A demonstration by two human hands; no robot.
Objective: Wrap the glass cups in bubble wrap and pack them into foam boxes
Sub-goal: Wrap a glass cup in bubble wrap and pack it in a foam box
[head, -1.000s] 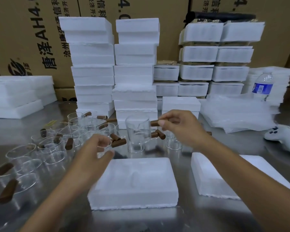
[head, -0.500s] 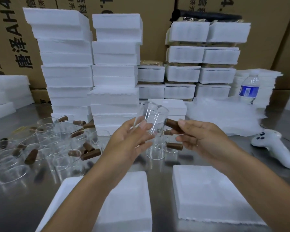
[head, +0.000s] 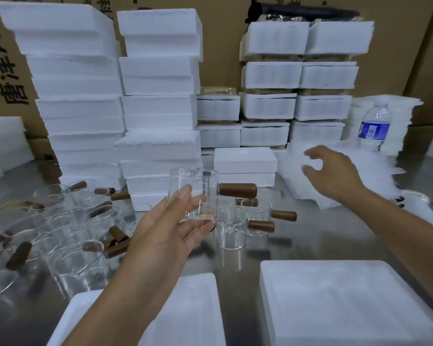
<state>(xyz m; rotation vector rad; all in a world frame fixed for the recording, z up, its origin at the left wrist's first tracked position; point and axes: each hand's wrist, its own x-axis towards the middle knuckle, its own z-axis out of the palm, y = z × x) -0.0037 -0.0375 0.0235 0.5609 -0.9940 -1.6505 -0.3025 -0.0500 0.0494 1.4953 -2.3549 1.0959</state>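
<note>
loose cups crowd the desk at 9 o'clock. the left hand grips one cup mid-air at centre, its handle pointing to 3 o'clock. at 2 o'clock the right hand, splayed and empty, hovers over the bubble wrap.

Left of the foam stack, on the brown carton, I read big black chars "唐泽" printed sideways, then an "A", rest cut off. Upper carton behind the stack: chars chopped by the frame top, can't read. Water bottle, far right of the stack: blue label, txt too small.
</note>
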